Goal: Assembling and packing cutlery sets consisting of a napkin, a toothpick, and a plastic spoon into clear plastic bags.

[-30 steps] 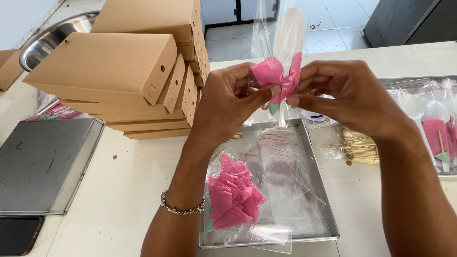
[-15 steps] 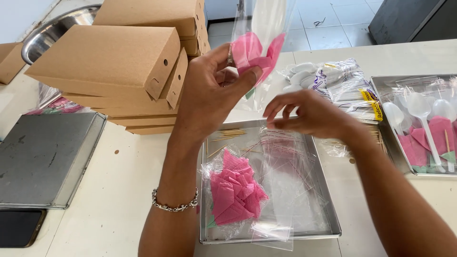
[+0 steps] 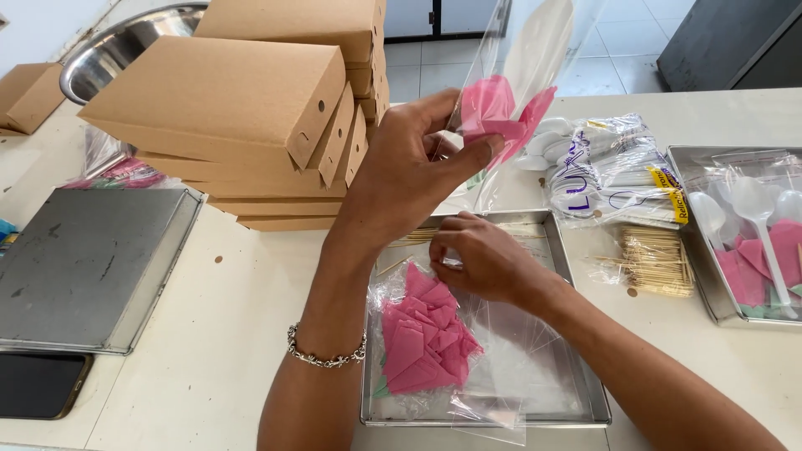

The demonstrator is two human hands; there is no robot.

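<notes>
Our left hand (image 3: 409, 179) pinches a clear bag (image 3: 518, 79) holding a pink napkin (image 3: 493, 113) and white spoon (image 3: 535, 50). Our right hand (image 3: 484, 259), fingers curled, touches plastic in the metal tray (image 3: 576, 267); its grip we cannot tell.

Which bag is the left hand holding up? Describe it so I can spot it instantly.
Start at the stack of brown cardboard boxes; just right of it the left hand lifts a clear bag. It alone is raised off the table, holding a white spoon and a pink napkin.
</notes>
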